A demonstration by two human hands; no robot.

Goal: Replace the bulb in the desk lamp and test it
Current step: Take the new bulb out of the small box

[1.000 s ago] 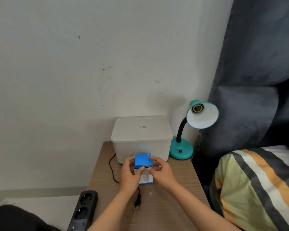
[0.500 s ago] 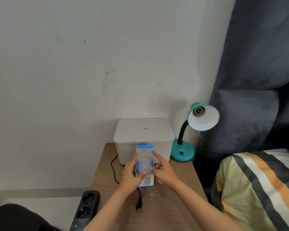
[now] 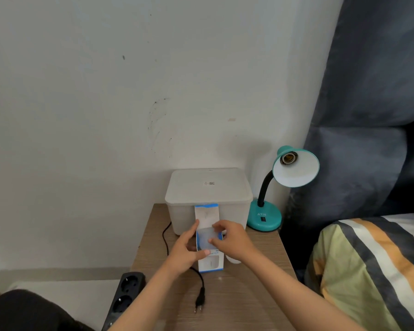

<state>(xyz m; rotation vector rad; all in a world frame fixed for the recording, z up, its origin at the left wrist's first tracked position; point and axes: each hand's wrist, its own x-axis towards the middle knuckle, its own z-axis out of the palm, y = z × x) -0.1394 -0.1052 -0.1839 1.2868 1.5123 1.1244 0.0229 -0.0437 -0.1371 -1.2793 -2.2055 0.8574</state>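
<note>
Bulb [image 3: 206,240] sits inside its open box [image 3: 211,264] at the worktop [image 3: 249,297], left hand [image 3: 184,255] gripping the box steady so the right hand [image 3: 234,242], fingers curled, pinches it out for the empty lamp [image 3: 295,169].

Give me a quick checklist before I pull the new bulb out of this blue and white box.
1. Flap of blue and white cardboard box open: ok.
2. Box steadied by left hand: ok.
3. Grip of right hand on white bulb inside: cannot tell.
4. Socket of teal desk lamp empty: ok.
5. Lamp's black plug out of black power strip, lying on wooden table: ok.
</note>
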